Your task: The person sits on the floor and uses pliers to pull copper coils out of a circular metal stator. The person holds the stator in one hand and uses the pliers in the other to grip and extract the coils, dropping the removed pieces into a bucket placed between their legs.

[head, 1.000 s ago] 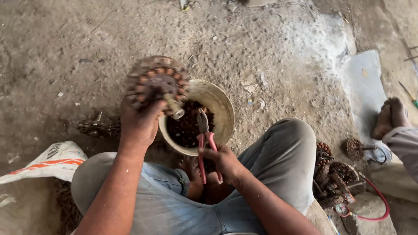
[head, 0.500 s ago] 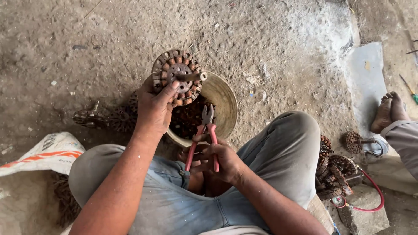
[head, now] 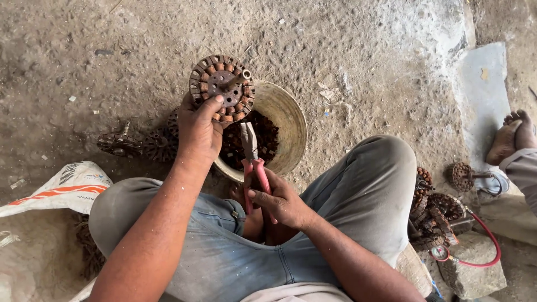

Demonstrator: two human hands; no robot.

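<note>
Since the earlier frames the round rusty motor core with copper windings (head: 222, 89) has swung from the upper left of the bowl to sit right over its far rim, just above centre frame, and the pliers have tipped more upright. The left hand (head: 198, 131) is clenched around the lower edge of the core, holding it tilted so its face and short metal shaft point up toward the right. The right hand (head: 279, 201) grips the pink-handled steel pliers (head: 253, 162), whose tips look closed and point up at the core without touching it, hanging over the dark scrap inside the worn round metal bowl (head: 291, 126).

It looks like the step between pulls: core presented, tool not yet biting. A next move would call for bringing the pliers' nose up to one winding and keeping the core braced over the bowl.

Other stripped cores (head: 140, 144) lie on the dirt floor (head: 347, 61) at left; a second person's bare foot (head: 512, 137) rests at the right edge.
</note>
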